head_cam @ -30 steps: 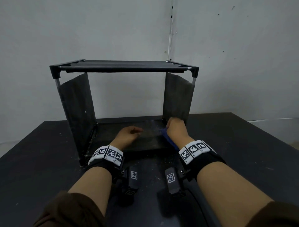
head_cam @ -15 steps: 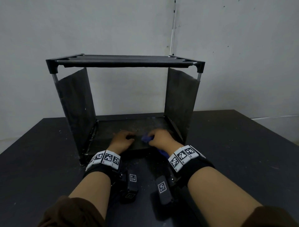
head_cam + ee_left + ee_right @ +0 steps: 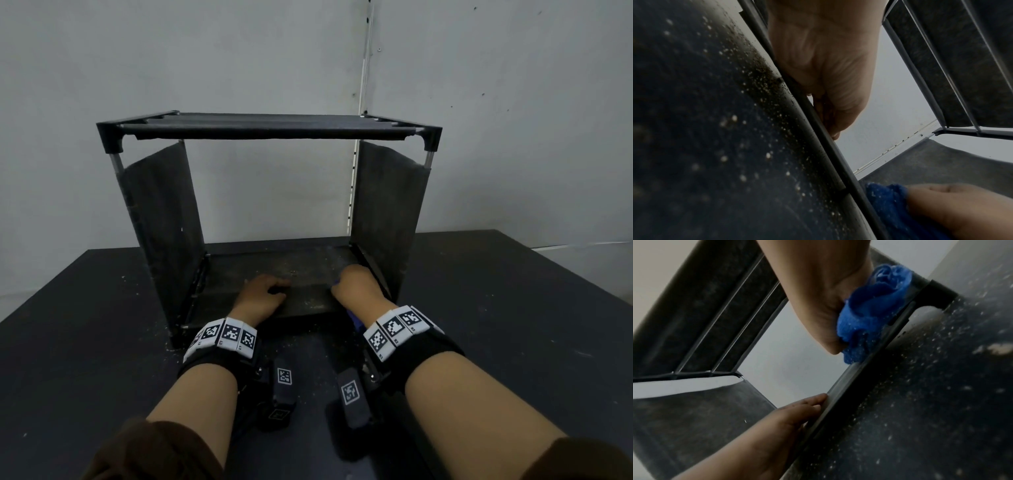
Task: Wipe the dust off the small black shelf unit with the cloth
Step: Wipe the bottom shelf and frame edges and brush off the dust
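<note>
Nearest the camera, two forearms in brown sleeves (image 3: 150, 452) reach forward over a dark table (image 3: 85, 359) speckled with pale crumbs; each wrist carries a band of black-and-white markers. Left hand (image 3: 262, 294) rests palm down on the bottom shelf (image 3: 308, 301) near its front edge, fingers loosely bent and lying along the front rail, holding nothing. Right hand (image 3: 356, 284) sits on the same shelf at its right end, just beside the right side panel (image 3: 387, 212), fingers curled round a bunched blue cloth (image 3: 875, 308). Cloth is pressed against the shelf's front rail and near the right front corner; pale specks cling to it. In the head view only a sliver of blue shows under the right wrist. The two hands lie apart, with bare dusty shelf between them. The shelf unit (image 3: 267, 126) stands on the table, open at front, with left panel (image 3: 161, 219) and top tier above the hands. Behind it, a grey wall (image 3: 239, 61) with a vertical seam.
</note>
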